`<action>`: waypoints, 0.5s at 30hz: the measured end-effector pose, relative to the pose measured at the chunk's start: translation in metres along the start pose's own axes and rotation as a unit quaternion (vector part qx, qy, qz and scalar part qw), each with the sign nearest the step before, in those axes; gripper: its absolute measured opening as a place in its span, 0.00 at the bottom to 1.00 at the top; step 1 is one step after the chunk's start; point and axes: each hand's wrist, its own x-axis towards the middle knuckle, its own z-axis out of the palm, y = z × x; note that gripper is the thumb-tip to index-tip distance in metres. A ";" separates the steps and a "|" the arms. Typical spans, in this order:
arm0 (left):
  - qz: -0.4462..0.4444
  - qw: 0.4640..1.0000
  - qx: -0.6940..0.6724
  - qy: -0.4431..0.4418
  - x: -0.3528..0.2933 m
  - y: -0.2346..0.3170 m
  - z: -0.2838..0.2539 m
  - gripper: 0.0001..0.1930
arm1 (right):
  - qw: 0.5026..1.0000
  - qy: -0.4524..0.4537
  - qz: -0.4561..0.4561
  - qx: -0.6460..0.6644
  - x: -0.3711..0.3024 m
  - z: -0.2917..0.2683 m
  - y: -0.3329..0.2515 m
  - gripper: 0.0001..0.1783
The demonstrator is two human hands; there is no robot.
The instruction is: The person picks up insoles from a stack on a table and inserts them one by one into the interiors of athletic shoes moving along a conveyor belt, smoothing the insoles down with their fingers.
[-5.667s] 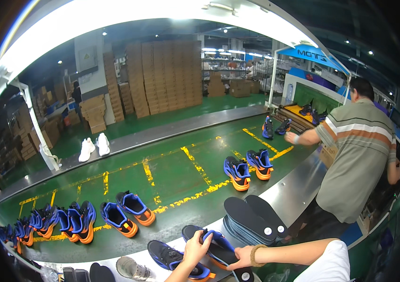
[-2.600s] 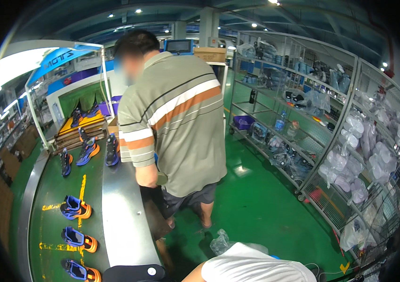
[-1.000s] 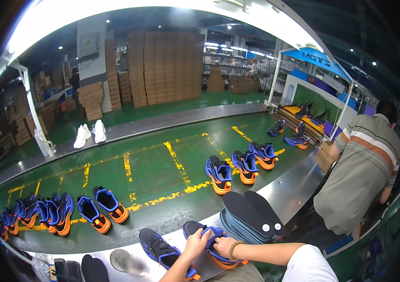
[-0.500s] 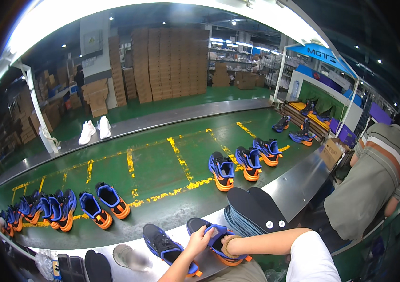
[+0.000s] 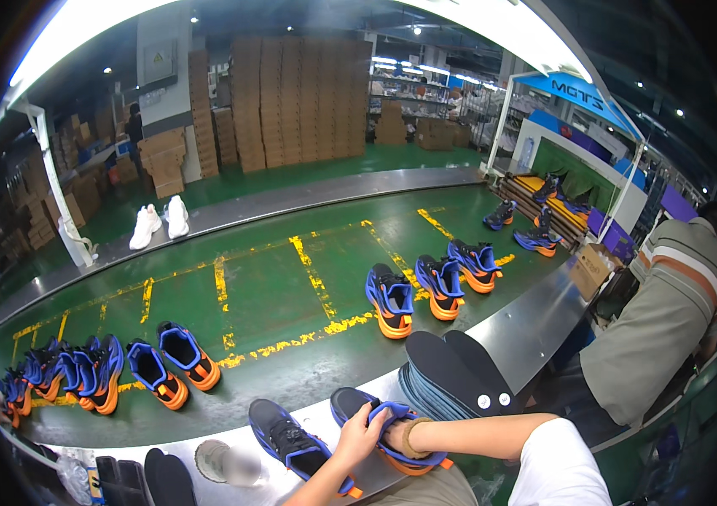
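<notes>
A black and blue sneaker with an orange sole (image 5: 346,403) rests near the counter's front edge, in front of me. My left hand (image 5: 360,433) is closed on the blue edge of its opening, beside the tongue. My right hand (image 5: 395,435) reaches down inside the shoe; its fingers are hidden there. A tan band circles my right wrist. Just left of this shoe stands a matching sneaker (image 5: 284,432), toe pointing away. A stack of black-topped insoles with blue-grey sides (image 5: 451,375) lies to the right, beyond my right forearm.
Across the counter runs a green conveyor belt (image 5: 274,295) with yellow marks, carrying several matching sneakers (image 5: 438,287). White shoes (image 5: 160,223) stand on its far metal ledge. At lower left are a roundish container (image 5: 212,461) and black insoles (image 5: 169,479). A person (image 5: 662,312) bends at the right.
My view has tilted slightly, so the belt and background sit a little higher and further left. Both hands remain at the same sneaker, the left still gripping its edge.
</notes>
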 end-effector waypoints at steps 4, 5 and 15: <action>0.097 0.993 0.030 0.061 -0.004 0.000 0.013 0.17 | 0.983 -0.004 0.068 0.168 0.008 -0.014 -0.001 0.31; 0.110 0.990 0.050 0.066 -0.008 0.004 0.013 0.17 | 0.980 -0.101 0.093 0.144 -0.010 -0.056 -0.014 0.35; 0.285 0.924 0.243 0.075 0.001 0.007 0.028 0.18 | 0.988 -0.068 0.070 0.116 0.005 -0.038 -0.009 0.35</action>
